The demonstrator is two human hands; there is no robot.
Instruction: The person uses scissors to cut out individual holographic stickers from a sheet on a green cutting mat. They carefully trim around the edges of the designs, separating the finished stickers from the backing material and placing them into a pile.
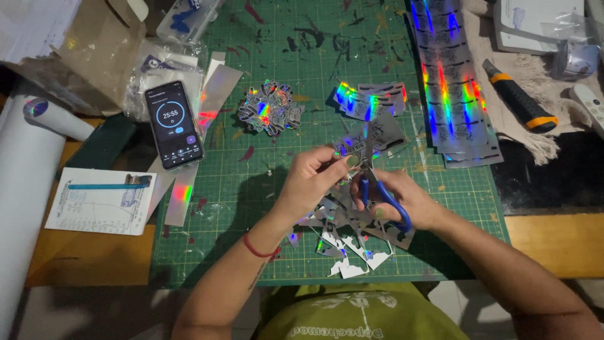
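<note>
My left hand (pixel 313 179) pinches a small holographic sticker sheet (pixel 377 137) over the green cutting mat (pixel 264 252). Blue-handled scissors (pixel 377 189) are in my right hand (pixel 402 196), their blades pointing up into that sheet. Under both hands lies a heap of silver offcuts (pixel 349 245). A pile of cut-out holographic stickers (pixel 270 114) rests farther back on the mat, and a short stack of uncut strips (pixel 372 99) lies to its right.
A phone showing a timer (pixel 173 124) lies at the mat's left edge. Long holographic sheets (pixel 453 82) lie at the right, with an orange-and-black utility knife (pixel 519 97) on a cloth. A white roll (pixel 25 189), a paper form (pixel 100 201) and plastic bags sit left.
</note>
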